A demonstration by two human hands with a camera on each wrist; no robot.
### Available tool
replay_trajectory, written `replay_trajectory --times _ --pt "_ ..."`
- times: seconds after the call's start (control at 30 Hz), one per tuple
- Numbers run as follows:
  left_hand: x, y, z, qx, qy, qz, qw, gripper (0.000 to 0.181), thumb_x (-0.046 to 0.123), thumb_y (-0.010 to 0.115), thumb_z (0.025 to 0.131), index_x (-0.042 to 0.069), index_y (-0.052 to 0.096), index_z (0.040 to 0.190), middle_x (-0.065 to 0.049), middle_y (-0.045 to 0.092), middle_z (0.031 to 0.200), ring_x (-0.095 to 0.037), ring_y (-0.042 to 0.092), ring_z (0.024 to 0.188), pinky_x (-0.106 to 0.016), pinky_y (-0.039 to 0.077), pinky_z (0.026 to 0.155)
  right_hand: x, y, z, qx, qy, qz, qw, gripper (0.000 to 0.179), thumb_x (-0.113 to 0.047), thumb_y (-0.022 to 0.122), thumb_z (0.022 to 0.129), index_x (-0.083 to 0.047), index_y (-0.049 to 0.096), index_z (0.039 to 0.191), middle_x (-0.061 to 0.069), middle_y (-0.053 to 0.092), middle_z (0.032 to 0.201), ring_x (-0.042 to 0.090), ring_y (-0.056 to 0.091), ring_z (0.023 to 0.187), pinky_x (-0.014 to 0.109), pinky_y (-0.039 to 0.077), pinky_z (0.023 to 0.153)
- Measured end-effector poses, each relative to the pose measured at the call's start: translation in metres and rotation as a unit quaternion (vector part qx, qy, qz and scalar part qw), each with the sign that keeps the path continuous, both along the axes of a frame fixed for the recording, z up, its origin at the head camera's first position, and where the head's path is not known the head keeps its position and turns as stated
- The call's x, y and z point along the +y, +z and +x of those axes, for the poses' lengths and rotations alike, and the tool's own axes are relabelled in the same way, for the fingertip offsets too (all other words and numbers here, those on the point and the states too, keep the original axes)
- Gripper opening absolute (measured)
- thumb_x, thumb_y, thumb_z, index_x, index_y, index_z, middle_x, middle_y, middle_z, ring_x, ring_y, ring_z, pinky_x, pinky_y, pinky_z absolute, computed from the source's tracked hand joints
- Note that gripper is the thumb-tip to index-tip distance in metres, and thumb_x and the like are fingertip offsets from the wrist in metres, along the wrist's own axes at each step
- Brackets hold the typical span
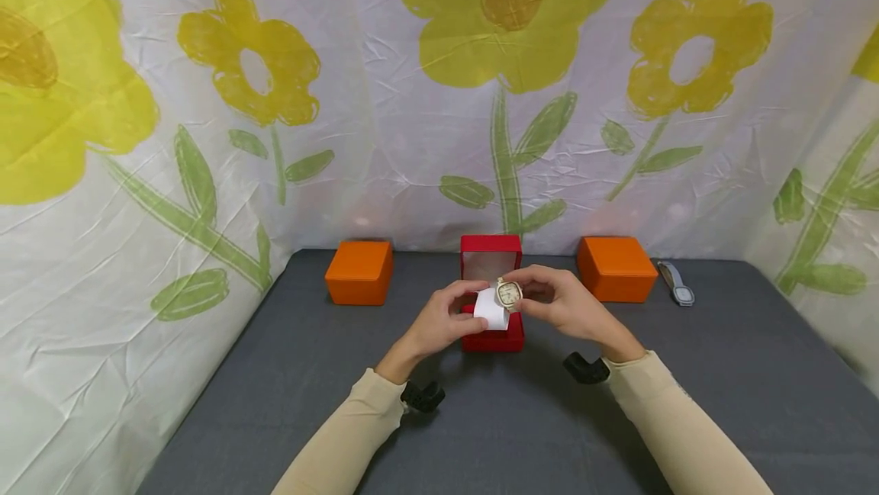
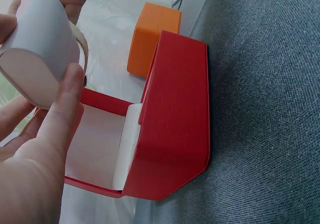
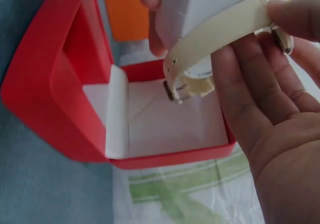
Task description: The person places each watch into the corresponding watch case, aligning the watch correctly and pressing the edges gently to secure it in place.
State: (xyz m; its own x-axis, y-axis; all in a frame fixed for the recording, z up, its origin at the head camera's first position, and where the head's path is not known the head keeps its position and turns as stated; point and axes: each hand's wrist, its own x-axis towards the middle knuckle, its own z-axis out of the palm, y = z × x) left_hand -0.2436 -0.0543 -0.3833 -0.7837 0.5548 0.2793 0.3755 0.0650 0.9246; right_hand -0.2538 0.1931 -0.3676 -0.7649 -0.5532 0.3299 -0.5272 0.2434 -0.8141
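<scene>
Above an open red watch box, my left hand grips a white watch cushion between thumb and fingers. A wristwatch with a cream strap and squarish gold-rimmed face is pinched in my right hand, right at the cushion's right end. Seen from the right wrist, the strap curves in a loop beside the cushion, its buckle end hanging free. The box lid stands up at the back, showing its pale lining.
Orange boxes stand at the back of the grey table, one on the left and one on the right. Beside the right one lies a watch with a light blue strap. A flower-printed curtain hangs behind.
</scene>
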Motion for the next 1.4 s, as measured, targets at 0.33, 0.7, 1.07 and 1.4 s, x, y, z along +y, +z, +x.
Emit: replay_trajectory --times 0.33,0.7,1.07,1.4 --pt "0.0 0.003 0.0 -0.001 0.024 0.001 0.9997 0.055 0.0 0.066 0.086 -0.011 0.044 0.135 -0.026 0.045 0.133 -0.04 0.053 0.109 -0.04 0.049 0.092 -0.01 0.024 0.021 0.034 -0.017 0.026 0.9989 0.033 0.001 0.067 0.086 0.002 0.064 0.118 0.011 0.065 0.097 0.022 0.053 0.078 0.027 0.046 0.064" --pt "-0.002 0.002 0.0 0.007 0.053 0.028 0.9982 0.059 -0.003 0.068 0.083 -0.013 0.043 0.135 -0.03 0.041 0.132 -0.043 0.051 0.114 -0.053 0.046 0.093 -0.007 -0.003 0.005 -0.009 0.006 -0.001 0.9999 0.036 0.003 0.064 0.088 -0.002 0.06 0.124 0.011 0.064 0.111 0.026 0.06 0.093 0.034 0.053 0.08" --pt "-0.003 0.005 0.002 0.044 0.088 0.025 0.9948 0.056 0.002 0.069 0.085 -0.012 0.046 0.133 -0.029 0.046 0.128 -0.043 0.053 0.112 -0.052 0.048 0.089 -0.024 -0.01 0.01 0.163 -0.062 0.065 0.9825 0.051 -0.01 0.077 0.08 -0.01 0.055 0.127 0.0 0.058 0.116 0.012 0.055 0.092 0.041 0.052 0.083" --pt "-0.005 0.003 0.0 0.017 0.07 0.048 0.9962 0.06 -0.002 0.07 0.082 -0.014 0.043 0.135 -0.03 0.043 0.13 -0.045 0.051 0.114 -0.054 0.046 0.091 -0.03 -0.017 0.011 0.218 -0.09 0.062 0.9697 0.048 -0.003 0.074 0.08 -0.005 0.055 0.125 0.005 0.059 0.115 0.012 0.054 0.09 0.039 0.054 0.077"
